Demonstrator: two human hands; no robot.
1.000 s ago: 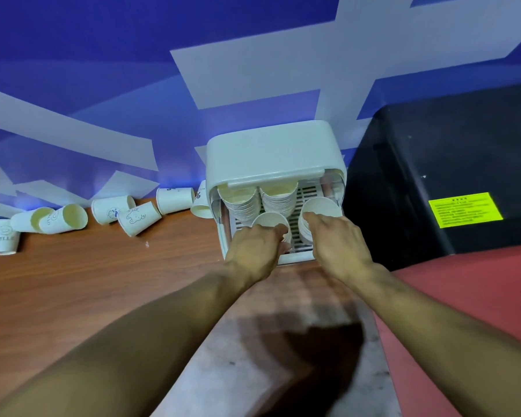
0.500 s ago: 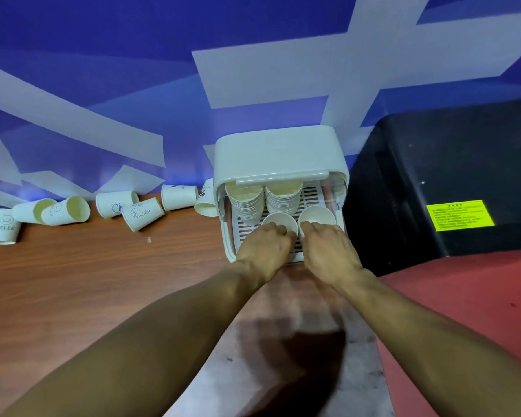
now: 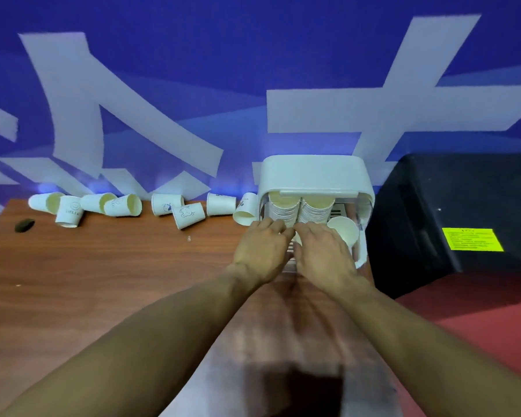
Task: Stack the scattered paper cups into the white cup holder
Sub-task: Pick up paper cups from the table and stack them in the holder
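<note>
Where left hand (image 3: 262, 251) meets right hand (image 3: 322, 257), fingers (image 3: 275, 225) curled, grip unclear, cup stacks (image 3: 285, 209) mouth-forward

Left hand (image 3: 262, 251) and right hand (image 3: 321, 258) fill the cup holder's (image 3: 313, 173) open front; black box (image 3: 451, 203) hems its right, loose cups (image 3: 221, 204) its left

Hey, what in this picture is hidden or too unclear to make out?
- Head view, whether the left hand and right hand grip anything inside the white cup holder: their own backs hide it.
- Head view, yellow label on the black box: print too small.
- Head view, dark object at the table left edge: blurred.
</note>
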